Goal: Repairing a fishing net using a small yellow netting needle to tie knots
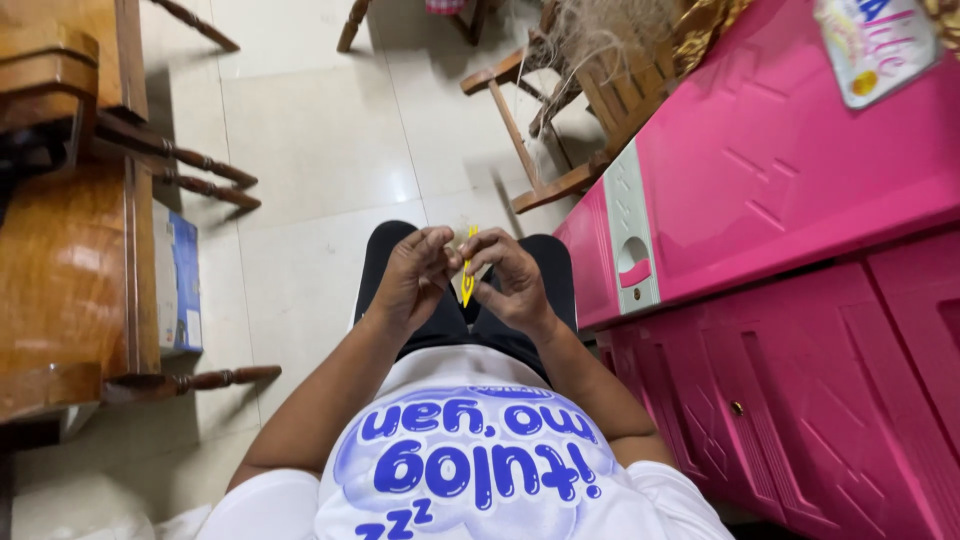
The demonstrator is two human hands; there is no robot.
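I sit with both hands raised together over my lap, above black trousers. My right hand (512, 278) pinches a thin yellow pointed strip (467, 280) that hangs down between the hands. My left hand (412, 272) has its fingertips curled close against the top of the same strip; whether it grips the strip or something small and pale beside it is too small to tell. The fingers of both hands nearly touch.
A pink plastic cabinet (780, 200) with doors stands close on my right. On my left are a wooden furniture piece (65, 260) with turned legs and a blue-and-white box (180, 290) on the tiled floor. A wooden chair frame (560, 110) stands ahead.
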